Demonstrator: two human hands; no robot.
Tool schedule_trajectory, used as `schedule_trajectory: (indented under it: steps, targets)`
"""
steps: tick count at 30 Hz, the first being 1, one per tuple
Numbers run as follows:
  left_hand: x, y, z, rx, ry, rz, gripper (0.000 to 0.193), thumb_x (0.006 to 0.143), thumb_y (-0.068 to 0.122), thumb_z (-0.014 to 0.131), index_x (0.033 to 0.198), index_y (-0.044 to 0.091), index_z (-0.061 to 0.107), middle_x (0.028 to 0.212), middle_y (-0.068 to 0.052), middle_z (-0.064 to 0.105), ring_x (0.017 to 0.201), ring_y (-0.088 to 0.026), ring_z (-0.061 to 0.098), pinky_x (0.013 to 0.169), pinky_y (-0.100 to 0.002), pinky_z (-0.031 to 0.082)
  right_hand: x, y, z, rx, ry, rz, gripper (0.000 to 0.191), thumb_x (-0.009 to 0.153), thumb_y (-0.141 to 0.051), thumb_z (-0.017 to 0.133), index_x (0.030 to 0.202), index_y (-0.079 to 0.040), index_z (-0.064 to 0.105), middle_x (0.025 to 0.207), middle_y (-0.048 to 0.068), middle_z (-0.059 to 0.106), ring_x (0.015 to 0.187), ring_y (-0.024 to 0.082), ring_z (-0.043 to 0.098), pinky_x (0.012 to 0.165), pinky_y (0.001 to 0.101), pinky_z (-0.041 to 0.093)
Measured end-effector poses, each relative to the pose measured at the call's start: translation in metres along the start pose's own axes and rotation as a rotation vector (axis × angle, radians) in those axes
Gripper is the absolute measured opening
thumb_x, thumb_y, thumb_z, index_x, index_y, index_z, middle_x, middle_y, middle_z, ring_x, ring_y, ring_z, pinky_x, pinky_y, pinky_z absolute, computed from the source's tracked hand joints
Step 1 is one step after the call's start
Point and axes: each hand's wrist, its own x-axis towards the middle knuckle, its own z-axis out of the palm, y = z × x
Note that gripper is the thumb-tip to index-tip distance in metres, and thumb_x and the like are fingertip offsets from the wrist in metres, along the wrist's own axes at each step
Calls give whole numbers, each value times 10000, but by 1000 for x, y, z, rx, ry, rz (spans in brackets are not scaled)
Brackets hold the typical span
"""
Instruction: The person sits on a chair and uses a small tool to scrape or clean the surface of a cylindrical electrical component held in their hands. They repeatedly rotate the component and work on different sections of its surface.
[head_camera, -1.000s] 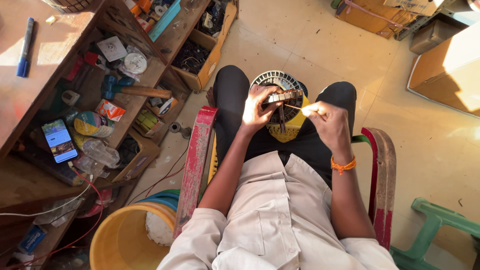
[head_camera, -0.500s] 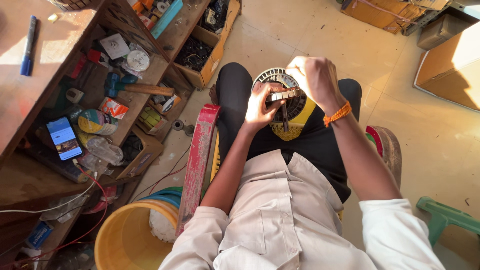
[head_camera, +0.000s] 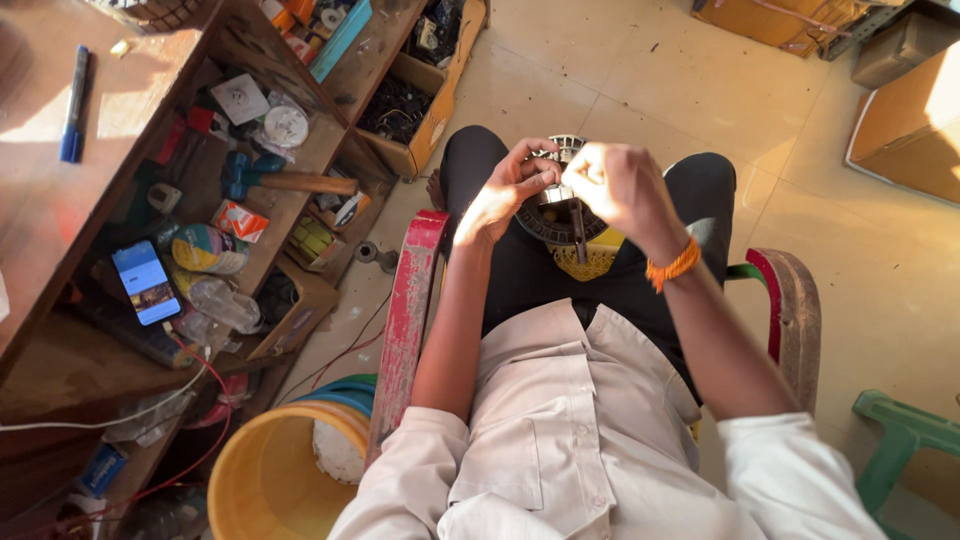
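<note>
Round motor stator on lap, flat, clasped between left hand and closed right hand, equally near.

round slotted metal motor core | dark ring, yellow underside | held over lap, partly hidden by fingers

round metal part mostly hidden by hands, yellow bucket cut off
</note>
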Motion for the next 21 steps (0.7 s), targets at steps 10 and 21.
schedule_trajectory:
  steps: [10,21]
  targets:
    - [3,-2,-11,62,-111,-11,149,967,79,739,1049,81,614,992,5,649,968,-83,599,878,-239,477,-50,-18,32,74,246,22,98,917,-38,712,879,14,639,782,151,629,651,285,595,609,359,483]
    - [5,5,0,91,-68,-97,81,989,35,653,999,81,587,956,0,627,917,-87,583,789,-246,464,-74,2,55,334,129,240,85,952,-69,664,894,-8,657,614,79,530,569,98,449,519,294,414]
